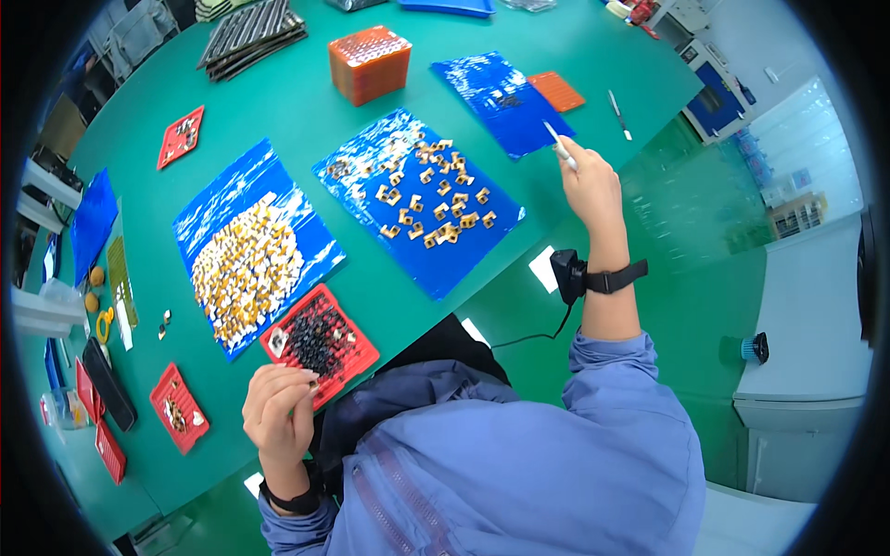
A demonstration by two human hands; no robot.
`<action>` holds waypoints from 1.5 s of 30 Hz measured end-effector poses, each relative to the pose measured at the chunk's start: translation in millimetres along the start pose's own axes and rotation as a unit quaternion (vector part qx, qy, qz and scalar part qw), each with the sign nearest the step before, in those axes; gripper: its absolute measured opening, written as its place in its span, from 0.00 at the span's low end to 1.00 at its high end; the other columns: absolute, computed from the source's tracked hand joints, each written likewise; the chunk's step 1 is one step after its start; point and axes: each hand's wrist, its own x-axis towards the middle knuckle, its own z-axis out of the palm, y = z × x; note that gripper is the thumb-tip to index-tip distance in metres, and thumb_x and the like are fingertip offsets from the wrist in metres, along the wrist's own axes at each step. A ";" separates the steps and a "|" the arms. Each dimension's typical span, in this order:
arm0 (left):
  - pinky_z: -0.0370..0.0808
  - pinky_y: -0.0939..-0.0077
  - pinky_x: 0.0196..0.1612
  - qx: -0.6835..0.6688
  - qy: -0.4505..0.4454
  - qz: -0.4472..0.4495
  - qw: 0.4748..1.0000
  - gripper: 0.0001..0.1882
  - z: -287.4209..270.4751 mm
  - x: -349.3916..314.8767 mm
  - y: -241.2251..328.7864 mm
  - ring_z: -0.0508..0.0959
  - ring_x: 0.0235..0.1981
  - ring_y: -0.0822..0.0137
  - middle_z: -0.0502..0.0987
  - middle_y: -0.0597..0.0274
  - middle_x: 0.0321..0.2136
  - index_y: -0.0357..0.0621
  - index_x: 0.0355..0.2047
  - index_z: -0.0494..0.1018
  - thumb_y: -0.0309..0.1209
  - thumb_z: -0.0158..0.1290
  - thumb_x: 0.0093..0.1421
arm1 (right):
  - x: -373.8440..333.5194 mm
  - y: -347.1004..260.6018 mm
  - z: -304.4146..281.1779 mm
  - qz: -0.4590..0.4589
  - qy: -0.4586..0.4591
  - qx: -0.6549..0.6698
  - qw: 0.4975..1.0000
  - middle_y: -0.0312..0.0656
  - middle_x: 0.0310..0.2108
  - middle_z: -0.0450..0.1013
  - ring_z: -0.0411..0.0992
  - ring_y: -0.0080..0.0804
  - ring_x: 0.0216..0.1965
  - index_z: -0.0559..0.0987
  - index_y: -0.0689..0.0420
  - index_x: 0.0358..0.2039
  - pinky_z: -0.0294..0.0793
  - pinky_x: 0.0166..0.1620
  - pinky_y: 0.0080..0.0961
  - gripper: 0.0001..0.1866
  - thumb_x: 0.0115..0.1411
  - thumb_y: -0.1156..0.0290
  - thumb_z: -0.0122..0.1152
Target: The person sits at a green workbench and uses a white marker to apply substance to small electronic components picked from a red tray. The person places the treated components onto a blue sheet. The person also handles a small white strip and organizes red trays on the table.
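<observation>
My right hand [591,183] is closed round a slim white pen-shaped tool [560,150]. Its thin tip points at the edge of a far blue sheet [514,116] bearing a small dark cluster of parts [507,101]. At the near table edge, my left hand [278,408] has its fingers pinched at the corner of a red tray [362,351]. Small black parts [320,341] are heaped in that tray. Whatever the left fingertips hold is too small to name. Between the hands, a blue sheet [440,271] carries scattered tan-and-dark small parts [443,211].
A blue sheet [246,167] at left carries a dense pile of white-and-yellow pieces [248,264]. Red trays [179,408] lie further left. Stacked orange trays [371,69], dark strips [252,39], an orange tray [556,92] and a pen [619,115] lie at the back.
</observation>
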 end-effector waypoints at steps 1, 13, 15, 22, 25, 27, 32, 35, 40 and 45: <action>0.75 0.64 0.35 0.000 0.004 0.001 1.000 0.10 1.3 0.1 0.0 0.78 0.27 0.58 0.79 0.55 0.26 0.38 0.26 0.70 0.14 0.57 0.45 | 9.0 16.1 4.9 0.028 0.021 -0.017 0.999 0.52 0.30 0.74 0.73 0.53 0.33 0.77 0.50 0.45 0.72 0.37 0.44 0.14 0.60 0.64 0.52; 0.76 0.65 0.36 0.021 0.023 0.031 0.999 0.09 2.4 6.9 8.2 0.80 0.31 0.58 0.80 0.54 0.30 0.37 0.27 0.74 0.16 0.59 0.44 | 14.7 -46.8 -25.9 -0.149 0.032 0.180 0.972 0.47 0.38 0.76 0.75 0.45 0.37 0.77 0.60 0.39 0.76 0.39 0.37 0.10 0.57 0.73 0.56; 0.76 0.66 0.36 0.033 0.026 0.045 0.998 0.09 2.0 5.9 10.9 0.80 0.31 0.58 0.80 0.54 0.30 0.37 0.27 0.74 0.17 0.59 0.44 | -19.5 -96.5 -39.6 -0.289 -0.034 0.312 0.904 0.44 0.35 0.77 0.77 0.40 0.34 0.79 0.59 0.36 0.77 0.37 0.31 0.10 0.51 0.78 0.60; 0.76 0.67 0.35 0.034 0.017 0.071 0.997 0.08 2.1 10.0 16.7 0.81 0.32 0.58 0.80 0.54 0.30 0.37 0.27 0.75 0.19 0.60 0.45 | -102.9 -194.1 -29.4 -0.466 -0.067 0.528 0.707 0.39 0.29 0.75 0.73 0.28 0.20 0.80 0.60 0.32 0.69 0.20 0.20 0.12 0.44 0.73 0.70; 0.76 0.65 0.37 0.034 0.000 0.063 0.997 0.08 1.9 11.0 19.1 0.81 0.31 0.57 0.80 0.53 0.29 0.38 0.28 0.73 0.19 0.59 0.47 | -112.4 -205.4 -22.8 -0.450 -0.063 0.553 0.698 0.40 0.29 0.75 0.73 0.28 0.20 0.79 0.61 0.32 0.71 0.21 0.21 0.12 0.45 0.74 0.69; 0.76 0.64 0.37 0.027 -0.011 0.058 0.998 0.09 4.5 11.6 19.7 0.80 0.31 0.56 0.79 0.52 0.29 0.38 0.29 0.72 0.19 0.59 0.47 | -116.9 -204.7 -21.1 -0.444 -0.067 0.542 0.710 0.38 0.28 0.73 0.74 0.29 0.25 0.77 0.59 0.31 0.73 0.24 0.23 0.08 0.48 0.74 0.62; 0.75 0.67 0.34 0.021 -0.007 -0.028 0.999 0.11 17.1 12.0 19.0 0.78 0.29 0.58 0.78 0.56 0.27 0.38 0.29 0.75 0.19 0.62 0.43 | -111.4 -187.8 -22.6 -0.407 -0.079 0.511 0.753 0.40 0.29 0.73 0.75 0.33 0.27 0.77 0.59 0.30 0.74 0.25 0.26 0.08 0.47 0.75 0.63; 0.74 0.68 0.37 0.059 -0.031 -0.068 0.995 0.11 12.6 7.0 10.4 0.76 0.28 0.57 0.75 0.57 0.27 0.38 0.29 0.75 0.19 0.62 0.44 | -86.0 -151.6 -19.2 -0.330 -0.037 0.438 0.835 0.41 0.26 0.75 0.76 0.36 0.27 0.77 0.59 0.28 0.76 0.28 0.28 0.06 0.47 0.76 0.65; 0.71 0.64 0.46 0.098 -0.040 -0.071 0.992 0.14 12.9 13.2 10.3 0.75 0.41 0.57 0.76 0.55 0.37 0.38 0.35 0.75 0.20 0.61 0.44 | -67.0 -103.4 -4.0 -0.258 0.058 0.228 0.937 0.40 0.25 0.74 0.75 0.35 0.25 0.78 0.57 0.27 0.74 0.27 0.27 0.07 0.46 0.78 0.66; 0.71 0.62 0.49 0.106 -0.031 -0.093 0.989 0.20 -1.9 3.8 7.8 0.75 0.46 0.53 0.76 0.53 0.43 0.38 0.41 0.75 0.21 0.62 0.45 | -76.8 -96.6 4.7 -0.262 0.040 0.160 0.951 0.42 0.27 0.74 0.74 0.39 0.27 0.77 0.58 0.27 0.75 0.30 0.31 0.06 0.48 0.77 0.65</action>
